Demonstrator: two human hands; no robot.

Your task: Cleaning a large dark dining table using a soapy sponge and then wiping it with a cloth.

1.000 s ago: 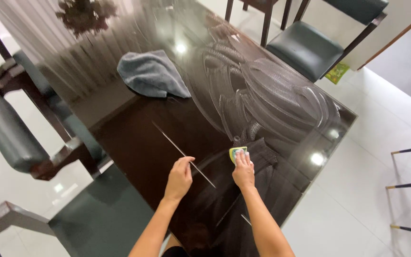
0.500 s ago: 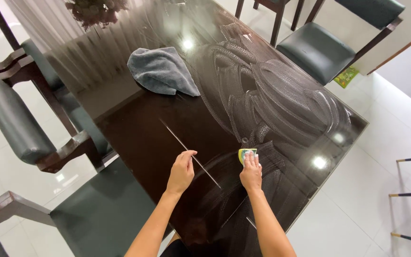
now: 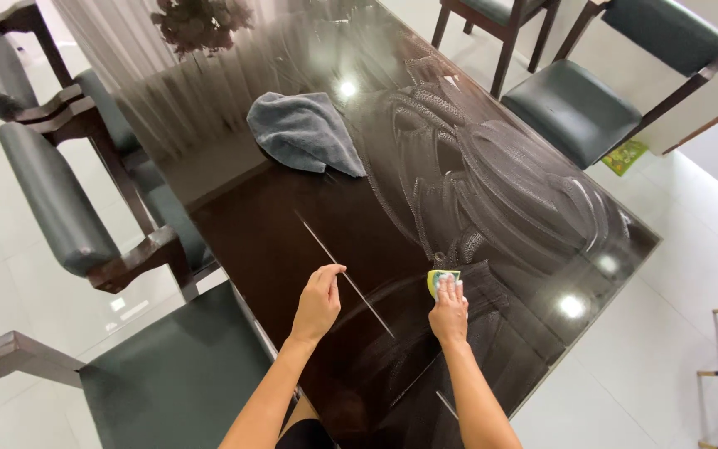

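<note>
A: Right hand (image 3: pixel 449 313) first. What do you get on the fingers?

B: I read them as flat and held together, pressed down on a yellow-green sponge (image 3: pixel 440 278). Not curled round it, just pushing from on top. Only the far-left edge of the sponge shows past the fingertips; the rest sits under them.

A: Where is it on the table?

B: Near-right part of the dark glossy table (image 3: pixel 276 241), right at the near end of the soapy swirl marks (image 3: pixel 492 183) that spread far and right.

A: Left hand (image 3: pixel 318 304)?

B: Fingers loosely bent, tips touching the tabletop, holding nothing that I can see. It sits just left of the sponge hand, apart from it, with a thin bright reflected streak (image 3: pixel 346 277) on the glass running between them.

A: Anything else nearby?

B: Grey cloth (image 3: pixel 305 131) crumpled further out on the table, well apart from both hands. Dark green padded chairs (image 3: pixel 51 199) on the left and far right.
</note>
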